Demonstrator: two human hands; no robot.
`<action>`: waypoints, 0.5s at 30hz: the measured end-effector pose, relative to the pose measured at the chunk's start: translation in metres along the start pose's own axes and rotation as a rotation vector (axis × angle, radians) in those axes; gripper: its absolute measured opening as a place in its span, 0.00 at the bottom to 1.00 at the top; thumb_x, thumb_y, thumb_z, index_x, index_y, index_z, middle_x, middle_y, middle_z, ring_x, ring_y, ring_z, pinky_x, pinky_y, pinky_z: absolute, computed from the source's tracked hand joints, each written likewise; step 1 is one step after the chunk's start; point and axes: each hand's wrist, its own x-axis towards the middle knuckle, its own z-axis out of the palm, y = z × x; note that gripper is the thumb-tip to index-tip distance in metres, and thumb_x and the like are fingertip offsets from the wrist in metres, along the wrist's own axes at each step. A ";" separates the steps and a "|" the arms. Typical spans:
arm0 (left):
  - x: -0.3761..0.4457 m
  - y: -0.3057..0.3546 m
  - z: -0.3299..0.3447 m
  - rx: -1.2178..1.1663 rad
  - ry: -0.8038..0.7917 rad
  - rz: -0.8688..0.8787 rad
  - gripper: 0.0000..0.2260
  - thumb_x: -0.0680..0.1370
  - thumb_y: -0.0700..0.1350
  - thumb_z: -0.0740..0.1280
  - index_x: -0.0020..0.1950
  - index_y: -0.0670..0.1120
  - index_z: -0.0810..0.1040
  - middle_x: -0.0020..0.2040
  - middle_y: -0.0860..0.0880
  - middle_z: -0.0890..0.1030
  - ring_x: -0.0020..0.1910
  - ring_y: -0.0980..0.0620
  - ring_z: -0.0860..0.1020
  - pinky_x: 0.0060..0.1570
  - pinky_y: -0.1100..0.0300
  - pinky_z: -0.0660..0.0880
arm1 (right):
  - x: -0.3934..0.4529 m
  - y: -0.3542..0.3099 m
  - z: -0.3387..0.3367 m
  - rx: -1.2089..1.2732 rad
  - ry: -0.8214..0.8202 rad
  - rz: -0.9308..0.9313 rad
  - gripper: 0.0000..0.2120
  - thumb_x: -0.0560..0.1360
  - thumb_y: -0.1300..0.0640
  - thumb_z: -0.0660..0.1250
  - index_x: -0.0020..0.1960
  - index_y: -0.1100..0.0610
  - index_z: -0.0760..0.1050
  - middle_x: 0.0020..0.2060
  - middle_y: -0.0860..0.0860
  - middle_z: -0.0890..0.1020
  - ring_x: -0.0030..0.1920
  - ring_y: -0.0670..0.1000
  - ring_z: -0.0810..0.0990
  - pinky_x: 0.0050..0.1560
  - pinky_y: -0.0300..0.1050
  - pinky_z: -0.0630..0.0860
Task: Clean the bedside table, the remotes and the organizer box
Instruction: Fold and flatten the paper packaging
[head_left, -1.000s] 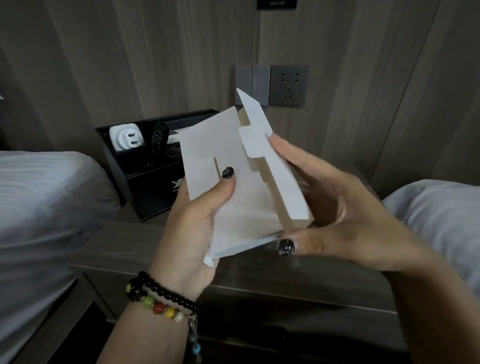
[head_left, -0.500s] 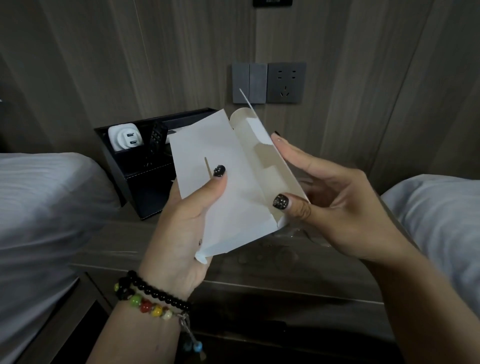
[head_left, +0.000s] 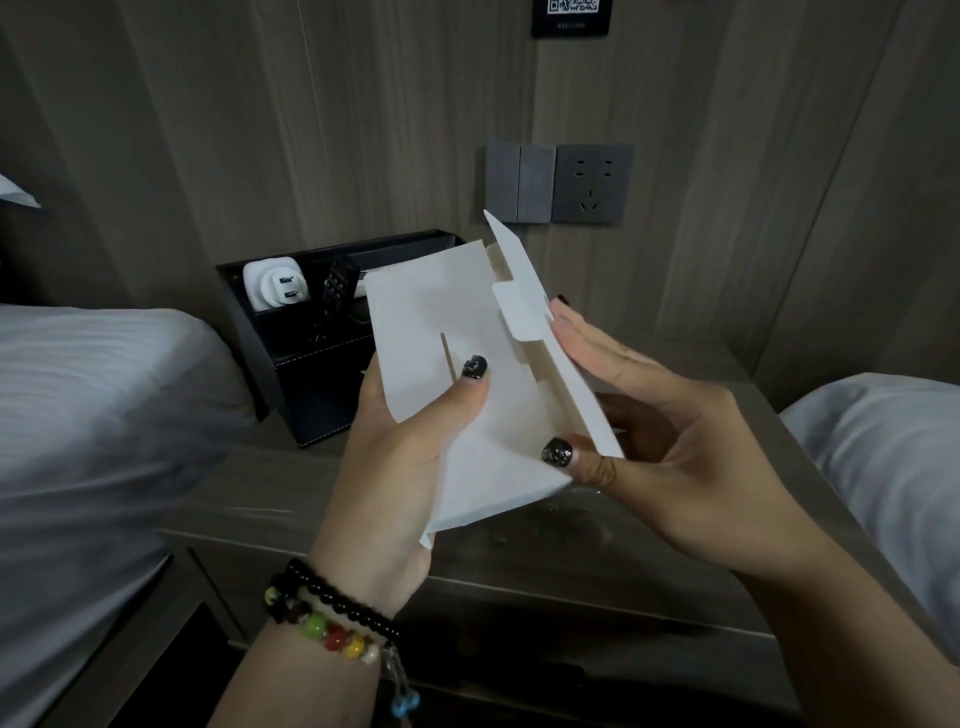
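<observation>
The black organizer box (head_left: 311, 384) stands on the bedside table (head_left: 270, 493) just beyond the left hand (head_left: 395, 467), holding a black remote (head_left: 337, 283) and a white plug adapter (head_left: 275, 288). Both hands hold a white cardboard sleeve (head_left: 467, 384) above the table: the left thumb presses its front face, and the right hand (head_left: 670, 452) pinches its opened flap between thumb and straight fingers. White bedding (head_left: 93, 415) lies left of the left hand.

wood-panelled wall (head_left: 311, 130), grey socket (head_left: 592, 183), beds (head_left: 93, 415)
</observation>
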 end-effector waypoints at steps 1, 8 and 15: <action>0.000 -0.002 0.001 0.025 0.031 0.022 0.22 0.74 0.42 0.69 0.67 0.54 0.72 0.57 0.52 0.83 0.55 0.49 0.82 0.48 0.50 0.80 | -0.001 0.000 0.002 0.004 -0.018 0.001 0.36 0.68 0.58 0.74 0.73 0.58 0.65 0.75 0.47 0.64 0.73 0.45 0.67 0.64 0.48 0.75; 0.000 -0.005 0.010 0.154 0.015 0.218 0.26 0.77 0.41 0.66 0.72 0.58 0.65 0.59 0.58 0.81 0.57 0.56 0.80 0.53 0.53 0.79 | 0.003 -0.009 0.020 0.154 0.225 0.046 0.22 0.73 0.48 0.71 0.64 0.55 0.74 0.63 0.52 0.79 0.55 0.54 0.83 0.46 0.49 0.81; -0.005 -0.006 0.019 0.225 -0.067 0.374 0.24 0.82 0.49 0.55 0.78 0.56 0.54 0.70 0.61 0.70 0.66 0.64 0.72 0.57 0.68 0.73 | 0.007 -0.017 0.028 0.121 0.433 0.038 0.26 0.71 0.52 0.70 0.68 0.51 0.71 0.59 0.45 0.81 0.46 0.47 0.85 0.40 0.39 0.80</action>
